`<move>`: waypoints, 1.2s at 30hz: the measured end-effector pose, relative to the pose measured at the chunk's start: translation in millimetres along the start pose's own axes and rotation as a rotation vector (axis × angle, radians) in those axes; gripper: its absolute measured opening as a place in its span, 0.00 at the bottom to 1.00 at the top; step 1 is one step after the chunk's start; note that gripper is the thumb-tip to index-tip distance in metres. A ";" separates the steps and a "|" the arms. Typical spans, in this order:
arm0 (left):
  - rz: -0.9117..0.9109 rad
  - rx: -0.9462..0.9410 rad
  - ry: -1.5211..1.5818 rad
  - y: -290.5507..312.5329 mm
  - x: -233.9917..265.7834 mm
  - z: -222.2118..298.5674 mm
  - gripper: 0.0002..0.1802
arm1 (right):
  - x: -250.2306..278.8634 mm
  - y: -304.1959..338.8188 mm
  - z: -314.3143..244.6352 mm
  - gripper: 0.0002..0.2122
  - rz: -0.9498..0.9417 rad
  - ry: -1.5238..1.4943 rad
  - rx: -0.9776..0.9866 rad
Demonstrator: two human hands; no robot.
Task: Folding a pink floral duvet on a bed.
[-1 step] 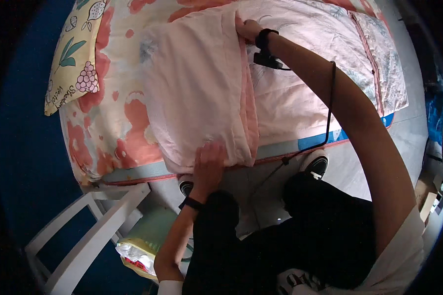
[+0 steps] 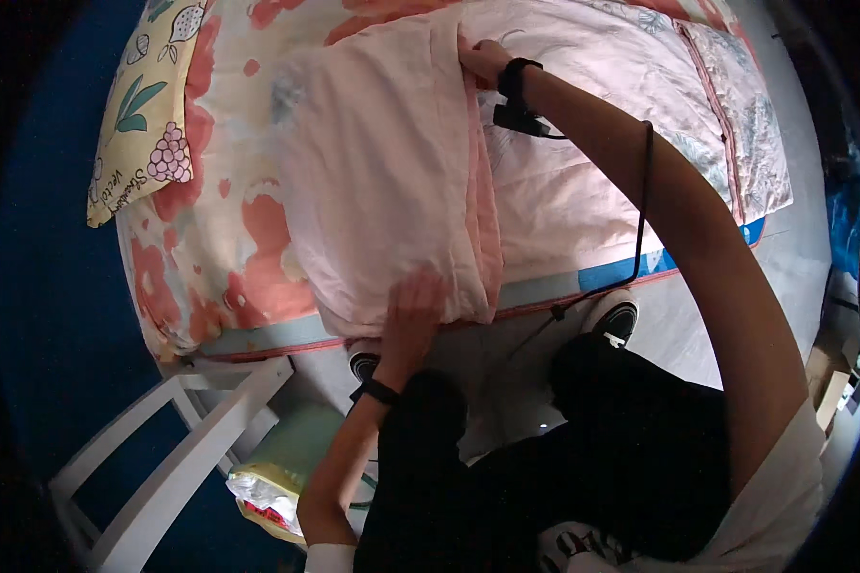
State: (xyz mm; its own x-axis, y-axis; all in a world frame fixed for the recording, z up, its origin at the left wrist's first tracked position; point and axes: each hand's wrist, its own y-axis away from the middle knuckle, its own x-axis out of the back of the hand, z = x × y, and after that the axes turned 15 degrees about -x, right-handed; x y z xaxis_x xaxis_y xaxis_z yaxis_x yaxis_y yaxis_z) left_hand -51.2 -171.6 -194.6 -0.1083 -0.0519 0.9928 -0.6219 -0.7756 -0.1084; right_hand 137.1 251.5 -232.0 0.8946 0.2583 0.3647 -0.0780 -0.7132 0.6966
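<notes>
A pale pink quilt (image 2: 373,162) lies across the bed, its left part folded over into a thick layered panel. My left hand (image 2: 415,313) rests flat on the near end of that panel, fingers stretched out and slightly blurred. At the far end of the fold, my right hand (image 2: 487,62) has its fingers closed on the fold's edge; the fingertips are partly hidden. Beyond the fold to the right, the quilt spreads out in a single wrinkled sheet with a faint leaf pattern. Both wrists wear dark bands, and a black cable (image 2: 643,191) hangs by my right forearm.
Under the quilt is a cream and coral patterned bedsheet (image 2: 248,210). A yellow fruit-print pillow (image 2: 148,115) lies at the upper left. A white chair (image 2: 177,458) stands at the lower left, beside a yellow bag (image 2: 258,506). My shoes are on the grey floor (image 2: 506,392) by the bed's edge.
My left hand has slid slightly to the right along the folded quilt. My right hand stays nearly still at the far edge of the fold.
</notes>
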 end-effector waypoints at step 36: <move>0.340 0.205 0.193 2.4 -6.9 -9.4 0.31 | -92.1 254.2 -130.5 0.09 -0.612 -0.468 0.081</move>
State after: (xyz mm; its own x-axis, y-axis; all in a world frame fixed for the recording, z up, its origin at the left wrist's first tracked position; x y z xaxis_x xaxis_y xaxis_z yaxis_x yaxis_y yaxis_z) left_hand -59.2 -167.1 -202.2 -0.4348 -0.2222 0.8727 -0.3616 -0.8444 -0.3951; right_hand -22.6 131.4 -7.8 0.8621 0.3326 -0.3823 0.5066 -0.5821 0.6360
